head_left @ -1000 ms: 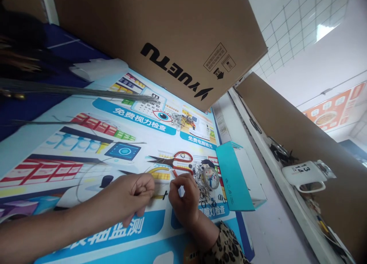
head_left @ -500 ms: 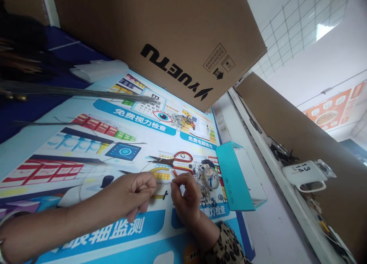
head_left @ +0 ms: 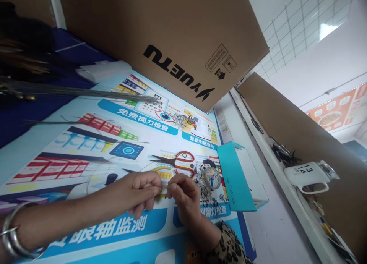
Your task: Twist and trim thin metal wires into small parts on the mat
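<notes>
Over the printed sheet (head_left: 120, 246), my left hand (head_left: 146, 189) is closed, thumb and forefinger pinched together. My right hand (head_left: 185, 199) faces it close by, its fingertips also pinched. What sits between the fingertips is too small to make out. Just beyond both hands lie red-handled scissors (head_left: 169, 161), blades pointing left. A yellow-handled tool (head_left: 164, 168) is partly hidden behind my left hand. Beside my right hand, small metal pieces (head_left: 205, 189) lie in a loose pile around a round clear dish (head_left: 212, 178), with several small black rings (head_left: 223, 198) near it.
A large cardboard box (head_left: 172, 34) stands at the back. Long thin metal wires (head_left: 114, 93) reach in from the left, and a second metal pile (head_left: 183, 120) lies farther back. A turquoise box (head_left: 236, 180) is at the right, with a white mug (head_left: 306, 176) on a ledge beyond.
My two hands have come closer together, with the right fingertips moving left toward the left ones. The right fingers have curled less roundly. The view has shifted slightly.
</notes>
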`<state>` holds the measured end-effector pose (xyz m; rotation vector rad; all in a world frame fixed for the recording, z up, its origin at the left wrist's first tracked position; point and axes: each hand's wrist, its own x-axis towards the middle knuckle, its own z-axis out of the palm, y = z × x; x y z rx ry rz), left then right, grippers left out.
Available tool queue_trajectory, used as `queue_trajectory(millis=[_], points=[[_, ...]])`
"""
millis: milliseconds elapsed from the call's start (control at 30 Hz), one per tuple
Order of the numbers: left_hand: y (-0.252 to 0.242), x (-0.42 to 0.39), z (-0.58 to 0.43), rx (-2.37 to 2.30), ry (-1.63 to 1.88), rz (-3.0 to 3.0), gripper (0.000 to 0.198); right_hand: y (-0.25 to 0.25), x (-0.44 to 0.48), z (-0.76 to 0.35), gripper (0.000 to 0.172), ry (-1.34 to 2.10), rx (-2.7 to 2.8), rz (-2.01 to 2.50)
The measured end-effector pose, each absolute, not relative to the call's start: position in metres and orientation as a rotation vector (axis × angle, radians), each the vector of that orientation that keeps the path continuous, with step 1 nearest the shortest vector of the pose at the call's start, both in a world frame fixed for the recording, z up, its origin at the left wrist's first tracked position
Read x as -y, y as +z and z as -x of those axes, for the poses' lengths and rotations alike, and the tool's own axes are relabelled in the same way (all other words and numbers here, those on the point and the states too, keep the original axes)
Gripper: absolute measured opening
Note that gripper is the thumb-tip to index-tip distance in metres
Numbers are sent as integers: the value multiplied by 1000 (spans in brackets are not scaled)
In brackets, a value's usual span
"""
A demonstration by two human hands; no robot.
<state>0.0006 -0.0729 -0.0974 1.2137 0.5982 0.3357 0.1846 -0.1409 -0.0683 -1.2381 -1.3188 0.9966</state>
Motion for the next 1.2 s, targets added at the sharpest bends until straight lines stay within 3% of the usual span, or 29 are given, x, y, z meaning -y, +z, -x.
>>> queue_trajectory(millis=[267,633,1200], points=[[-79,62,8,-450,409,-984,51,-51,130,-178,27,922,1373,1267],[-90,57,7,-447,494,-878,33,-54,121,-186,28,857,1385,1358],[-86,57,2,-535,534,-853,44,-67,124,-172,29,960,1239,1173]])
